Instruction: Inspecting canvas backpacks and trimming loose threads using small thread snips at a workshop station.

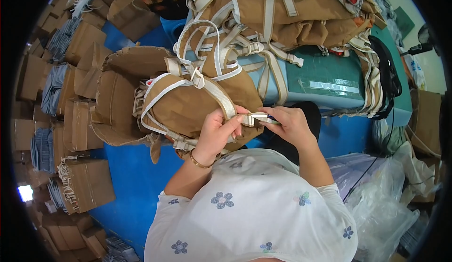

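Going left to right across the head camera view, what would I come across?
A grey-blue cloth stack, an open cardboard box, your left hand, the strap piece between your hands, your right hand, then clear plastic.

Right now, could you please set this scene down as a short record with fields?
Left hand: grips the cream-and-tan strap near its end
Right hand: pinches a small pale piece beside the left hand; its kind is unclear
Brown bag: white-edged, under and beyond the left hand
Second brown bag: farther off, at the table, which has a green top
Cardboard box: open, left of the nearer bag
Clear plastic: heaped at right
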`<state>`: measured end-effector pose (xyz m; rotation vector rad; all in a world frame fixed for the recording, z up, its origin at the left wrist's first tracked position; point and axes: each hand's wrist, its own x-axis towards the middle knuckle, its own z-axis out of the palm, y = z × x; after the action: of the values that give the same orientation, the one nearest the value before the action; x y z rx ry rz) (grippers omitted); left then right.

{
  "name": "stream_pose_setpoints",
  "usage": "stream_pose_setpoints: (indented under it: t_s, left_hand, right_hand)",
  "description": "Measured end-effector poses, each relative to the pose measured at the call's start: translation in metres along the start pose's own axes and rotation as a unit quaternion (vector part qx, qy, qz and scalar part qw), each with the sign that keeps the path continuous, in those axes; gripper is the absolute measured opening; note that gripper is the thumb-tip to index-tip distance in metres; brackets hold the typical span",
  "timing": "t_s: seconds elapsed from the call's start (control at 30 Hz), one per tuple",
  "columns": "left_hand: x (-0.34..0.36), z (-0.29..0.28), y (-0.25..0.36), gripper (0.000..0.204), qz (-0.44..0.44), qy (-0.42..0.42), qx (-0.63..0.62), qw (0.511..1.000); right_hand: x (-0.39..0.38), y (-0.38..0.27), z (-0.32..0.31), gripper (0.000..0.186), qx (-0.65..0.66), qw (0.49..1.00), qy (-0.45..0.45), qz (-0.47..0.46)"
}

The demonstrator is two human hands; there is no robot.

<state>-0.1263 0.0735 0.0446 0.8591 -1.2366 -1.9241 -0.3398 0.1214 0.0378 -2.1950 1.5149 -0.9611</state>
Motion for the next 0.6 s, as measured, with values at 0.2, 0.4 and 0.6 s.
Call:
stream_pose_setpoints:
  t_s: [0.2,0.4,0.6]
  left_hand:
    - [-0.0010,0.0015,0.0019,0.018,-0.001,0.005,-0.007,1.000]
    - [-0.0018,0.0022,0.0010,0.017,0.008,0.006,0.013,1.000]
    - [-0.0036,0.0062,0.0048,0.017,0.010,0.005,0.031,0.999]
  right_hand:
    - [-0.0019,0.0043,-0.0007,0.036,-0.017,0.999,0.037,-0.025]
    - [-0.0036,-0.0034,-0.0001,0.031,-0.030,0.999,0.034,-0.018]
    - [-0.0076,0.0037,0.0005,0.036,-0.044,0.998,0.045,-0.022]
